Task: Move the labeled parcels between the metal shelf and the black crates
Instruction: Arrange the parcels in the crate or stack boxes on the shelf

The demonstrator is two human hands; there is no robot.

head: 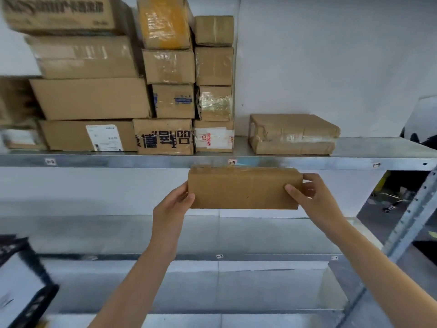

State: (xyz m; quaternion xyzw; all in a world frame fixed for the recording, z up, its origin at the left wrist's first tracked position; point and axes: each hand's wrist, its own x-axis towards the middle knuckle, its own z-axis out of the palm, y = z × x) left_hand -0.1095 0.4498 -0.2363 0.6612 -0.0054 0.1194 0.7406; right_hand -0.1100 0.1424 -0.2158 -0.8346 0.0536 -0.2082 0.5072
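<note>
You hold the box with both hands, one at each short end. Your left hand clasps the left end, thumb lapped onto the front face near the lower corner. Your right hand clasps the right end, thumb laid on the front face, fingers wrapped behind. The box is level and in the air in front of the shelf. Its top edge sits right at the front lip of the upper board, overlapping it in view, just under a small tag.

On that board, the stacks of cartons fill the left side up to the top of the frame, and their right edge forms a straight column. A wrapped parcel lies flat to the right of them, parted from the column by a narrow strip of bare metal. More bare metal shows from the parcel's right edge out towards the post. Above the parcel you see only white wall. Below your hands the lower board shows bare metal across its width. A black crate, blurred, sits at the lower left edge.
</note>
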